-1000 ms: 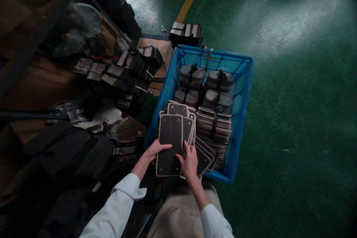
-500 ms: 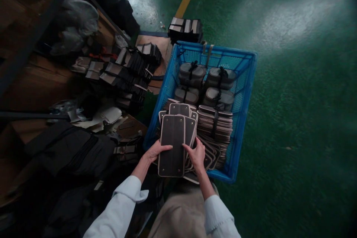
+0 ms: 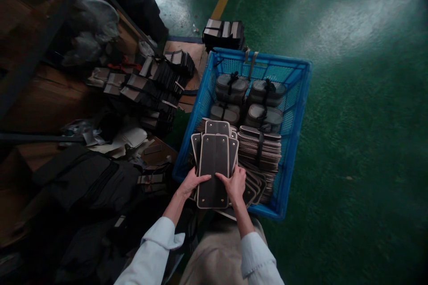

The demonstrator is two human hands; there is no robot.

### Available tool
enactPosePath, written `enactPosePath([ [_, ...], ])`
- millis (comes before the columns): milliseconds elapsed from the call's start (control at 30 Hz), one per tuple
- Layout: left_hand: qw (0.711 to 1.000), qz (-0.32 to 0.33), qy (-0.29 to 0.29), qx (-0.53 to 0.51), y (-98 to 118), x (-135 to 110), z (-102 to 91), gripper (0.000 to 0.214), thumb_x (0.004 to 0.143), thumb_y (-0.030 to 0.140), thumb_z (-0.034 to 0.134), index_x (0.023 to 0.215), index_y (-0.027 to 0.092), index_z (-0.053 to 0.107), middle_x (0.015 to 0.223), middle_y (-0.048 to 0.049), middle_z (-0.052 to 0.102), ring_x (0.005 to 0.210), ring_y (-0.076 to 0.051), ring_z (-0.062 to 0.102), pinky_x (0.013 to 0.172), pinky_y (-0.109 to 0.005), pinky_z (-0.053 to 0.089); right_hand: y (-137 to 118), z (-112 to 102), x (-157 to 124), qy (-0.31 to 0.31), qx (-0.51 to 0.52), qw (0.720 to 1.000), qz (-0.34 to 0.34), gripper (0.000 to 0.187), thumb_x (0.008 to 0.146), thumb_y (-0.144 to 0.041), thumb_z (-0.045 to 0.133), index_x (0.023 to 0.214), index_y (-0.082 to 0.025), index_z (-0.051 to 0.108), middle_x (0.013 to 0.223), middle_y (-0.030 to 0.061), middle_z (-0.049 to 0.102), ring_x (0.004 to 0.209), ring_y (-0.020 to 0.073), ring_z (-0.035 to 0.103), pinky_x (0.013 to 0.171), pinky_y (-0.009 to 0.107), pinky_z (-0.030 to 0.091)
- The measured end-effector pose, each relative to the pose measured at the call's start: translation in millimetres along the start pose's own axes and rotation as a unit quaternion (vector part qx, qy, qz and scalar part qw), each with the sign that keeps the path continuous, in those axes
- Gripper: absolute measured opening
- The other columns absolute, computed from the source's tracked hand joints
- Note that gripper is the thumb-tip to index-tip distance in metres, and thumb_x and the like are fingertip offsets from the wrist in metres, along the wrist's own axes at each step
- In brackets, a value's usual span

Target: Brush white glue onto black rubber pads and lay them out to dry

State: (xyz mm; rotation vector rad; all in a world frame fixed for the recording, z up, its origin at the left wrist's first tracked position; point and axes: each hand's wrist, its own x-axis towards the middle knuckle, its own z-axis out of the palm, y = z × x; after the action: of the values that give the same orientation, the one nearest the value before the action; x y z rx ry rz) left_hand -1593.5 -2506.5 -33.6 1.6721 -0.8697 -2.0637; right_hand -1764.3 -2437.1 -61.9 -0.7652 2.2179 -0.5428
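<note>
Green flr [image 3: 351, 164], blue crate [image 3: 298, 133] w/ tied bundles [image 3: 240, 85], dark pale-edged panel [image 3: 214, 158] over loose panels [image 3: 233, 144] at crate's near end, L hand [image 3: 191, 183] clamped on panel's L edge, R hand [image 3: 236, 185] clamped on R edge, both thumbs [image 3: 203, 179] on its face, sm metal studs [image 3: 222, 200] nr corners.

The left sleeve [image 3: 147, 256], pale bluish white, ends in a turned-back cuff [image 3: 163, 233] with a loose flap; the right sleeve [image 3: 261, 262] shares its colour; beige, creased cloth [image 3: 217, 254] covers the lap.

Light's dim w/ glare on green flr [image 3: 354, 111], lower L nr-black
</note>
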Motion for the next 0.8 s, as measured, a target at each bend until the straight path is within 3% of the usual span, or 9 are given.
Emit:
enactPosePath([
  [100, 1.000, -0.013, -0.002, -0.005, 3, 1, -1.4, 0.076, 0.060, 0.026, 0.090, 0.128, 0.012, 0.058, 0.121, -0.0184, 0.069, 0.109, -0.033, 0.066, 0.099, -0.046, 0.051, -3, -4, -4, 0.027, -0.033, 0.999, -0.031, 0.076, 0.067, -0.060, 0.077, 0.125, -0.014, 0.059, 0.125, 0.0197, 0.056, 0.112, 0.0362, 0.054, 0.090, 0.043, 0.046],
  [200, 1.000, -0.021, -0.013, -0.020, 8, -4, -4.9, 0.078, 0.058, 0.024, 0.090, 0.129, 0.012, 0.058, 0.120, -0.0176, 0.070, 0.105, -0.033, 0.068, 0.095, -0.045, 0.053, -9, -9, -12, 0.014, -0.025, 0.999, -0.046, 0.084, 0.071, -0.064, 0.072, 0.135, -0.013, 0.053, 0.114, 0.0168, 0.060, 0.105, 0.0342, 0.056, 0.089, 0.044, 0.047],
  [433, 0.994, -0.073, 0.004, -0.078, 15, -39, -21.7, 0.083, 0.053, 0.019, 0.090, 0.130, 0.013, 0.059, 0.114, -0.0161, 0.073, 0.096, -0.030, 0.071, 0.090, -0.041, 0.055, -29, -17, -51, 0.035, -0.011, 0.991, -0.127, 0.088, 0.075, -0.065, 0.069, 0.141, -0.011, 0.047, 0.124, 0.0190, 0.057, 0.115, 0.0344, 0.050, 0.098, 0.050, 0.046],
  [633, 0.986, -0.068, 0.077, -0.128, 0, -92, -37.6, 0.081, 0.045, 0.028, 0.090, 0.121, 0.012, 0.066, 0.109, -0.0156, 0.075, 0.101, -0.037, 0.069, 0.090, -0.043, 0.055, -46, -31, -108, 0.036, 0.011, 0.974, -0.223, 0.083, 0.079, -0.055, 0.071, 0.146, -0.017, 0.041, 0.125, 0.0154, 0.060, 0.125, 0.0343, 0.044, 0.100, 0.052, 0.047],
  [800, 0.967, -0.042, 0.201, -0.153, -15, -157, -38.9, 0.074, 0.040, 0.031, 0.087, 0.110, 0.015, 0.071, 0.106, -0.0120, 0.076, 0.101, -0.038, 0.068, 0.087, -0.044, 0.057, -71, -69, -134, 0.014, 0.009, 0.951, -0.308, 0.090, 0.069, -0.058, 0.079, 0.146, -0.027, 0.044, 0.131, 0.0129, 0.055, 0.128, 0.0364, 0.046, 0.104, 0.058, 0.044],
])
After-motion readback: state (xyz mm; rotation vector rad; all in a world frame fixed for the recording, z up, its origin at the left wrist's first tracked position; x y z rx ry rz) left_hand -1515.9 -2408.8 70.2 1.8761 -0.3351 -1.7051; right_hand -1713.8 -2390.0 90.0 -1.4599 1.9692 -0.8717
